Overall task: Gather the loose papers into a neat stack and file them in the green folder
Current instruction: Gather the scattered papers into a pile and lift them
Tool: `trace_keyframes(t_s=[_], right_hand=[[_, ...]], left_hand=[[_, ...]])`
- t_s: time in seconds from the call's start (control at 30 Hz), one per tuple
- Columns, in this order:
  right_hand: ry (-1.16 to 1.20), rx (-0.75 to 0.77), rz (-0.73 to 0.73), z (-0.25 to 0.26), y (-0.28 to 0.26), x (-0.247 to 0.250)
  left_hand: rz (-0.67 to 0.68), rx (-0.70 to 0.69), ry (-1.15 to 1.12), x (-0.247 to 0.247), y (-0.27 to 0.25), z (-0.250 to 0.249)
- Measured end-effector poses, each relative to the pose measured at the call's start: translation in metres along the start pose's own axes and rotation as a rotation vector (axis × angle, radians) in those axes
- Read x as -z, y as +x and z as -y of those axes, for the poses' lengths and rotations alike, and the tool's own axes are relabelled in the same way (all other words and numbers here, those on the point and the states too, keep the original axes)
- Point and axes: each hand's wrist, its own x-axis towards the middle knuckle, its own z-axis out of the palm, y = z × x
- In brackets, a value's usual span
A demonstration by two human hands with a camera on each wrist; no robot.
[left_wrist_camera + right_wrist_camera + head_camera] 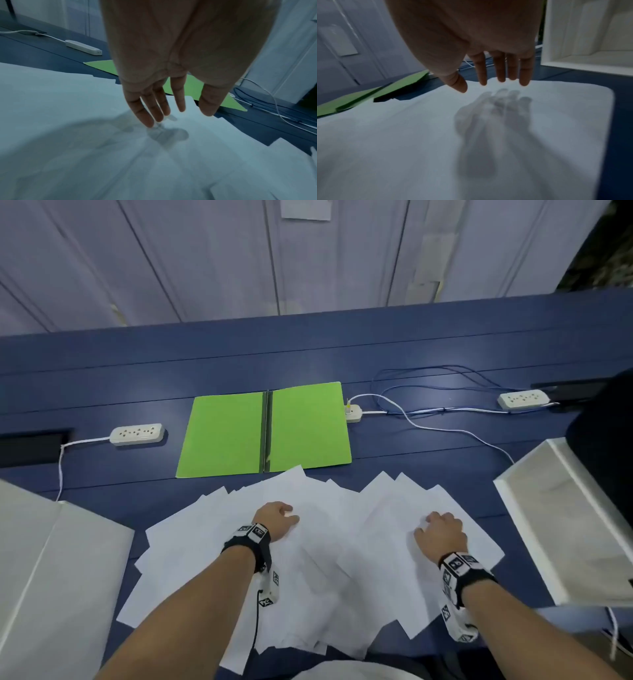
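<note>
Several loose white papers (pixel 325 559) lie fanned and overlapping on the blue desk in front of me. Just beyond them the green folder (pixel 301 429) lies open flat, its spine toward me. My left hand (pixel 279 518) hovers over the left-centre of the papers (pixel 85 135), fingers (pixel 147 111) straight and pointing down, the tips at or just above the sheet. My right hand (pixel 440 530) is over the right part of the papers (pixel 402 135), fingers (pixel 500 70) straight, holding nothing. The folder shows behind each hand (pixel 101 66) (pixel 385 90).
White power strips (pixel 137 434) (pixel 523 399) and a small adapter (pixel 352 413) with trailing cables (pixel 428 405) lie beyond the folder. A white tray (pixel 565 525) stands at the right, a white flat board (pixel 51 577) at the left. Blue desk (pixel 205 361) runs to the wall.
</note>
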Motion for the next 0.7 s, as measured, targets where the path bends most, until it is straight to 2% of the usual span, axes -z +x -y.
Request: trace_keyframes(t_s=[0.1, 0.2, 0.33, 0.43, 0.57, 0.7], right_hand=[[-0.018, -0.282, -0.048, -0.018, 0.0, 0.003], [0.106, -0.556, -0.07, -0.036, 0.004, 0.005], [0.246, -0.707, -0.07, -0.046, 0.01, 0.003], [0.234, -0.698, 0.017, -0.046, 0.01, 0.004], [0.163, -0.567, 0.047, -0.036, 0.012, -0.004], [0.105, -0.375, 0.059, -0.01, 0.014, -0.014]], left_hand=[[-0.023, 0.094, 0.026, 0.007, 0.002, 0.011], [-0.027, 0.178, 0.012, 0.01, 0.007, 0.022], [-0.054, 0.188, -0.027, 0.012, 0.01, 0.021], [-0.133, 0.221, -0.079, 0.026, 0.007, 0.037], [-0.118, 0.246, -0.069, 0.033, -0.005, 0.068], [-0.085, 0.168, -0.107, 0.011, -0.012, 0.047]])
